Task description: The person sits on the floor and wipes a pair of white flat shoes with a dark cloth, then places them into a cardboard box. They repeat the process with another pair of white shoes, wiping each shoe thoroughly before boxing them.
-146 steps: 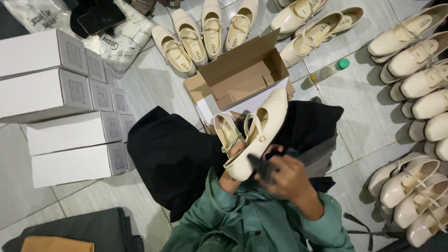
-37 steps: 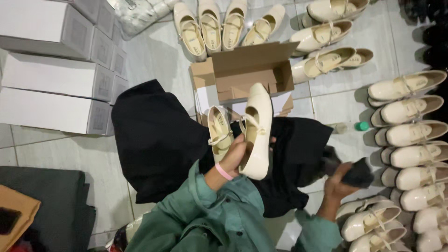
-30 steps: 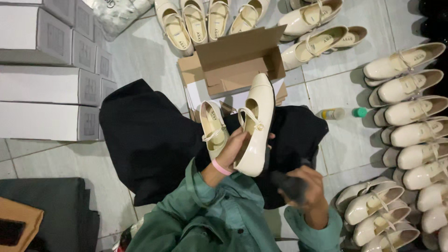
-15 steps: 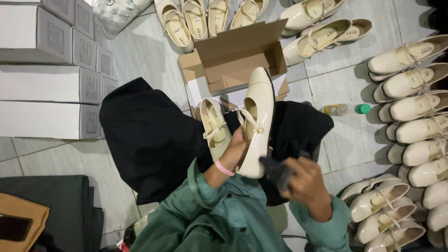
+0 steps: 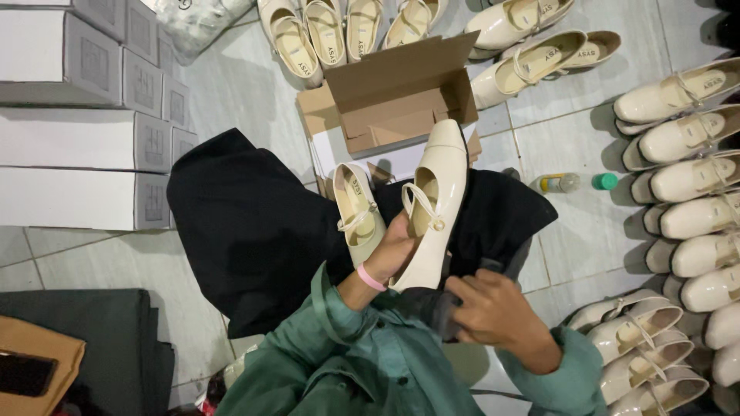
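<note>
The cream shoe (image 5: 433, 206) stands toe-up over the person's lap, above the black cloth (image 5: 254, 231). The left hand (image 5: 391, 250) has its fingers clamped on its side, by the strap. A 2nd shoe (image 5: 356, 212) lies just beside it. The right hand (image 5: 493, 312) has fingers closed on a dark rag (image 5: 451, 304) near the heel. To wipe well, steady the shoe firmly and stroke evenly. An open carton (image 5: 393, 96) sits beyond.
</note>
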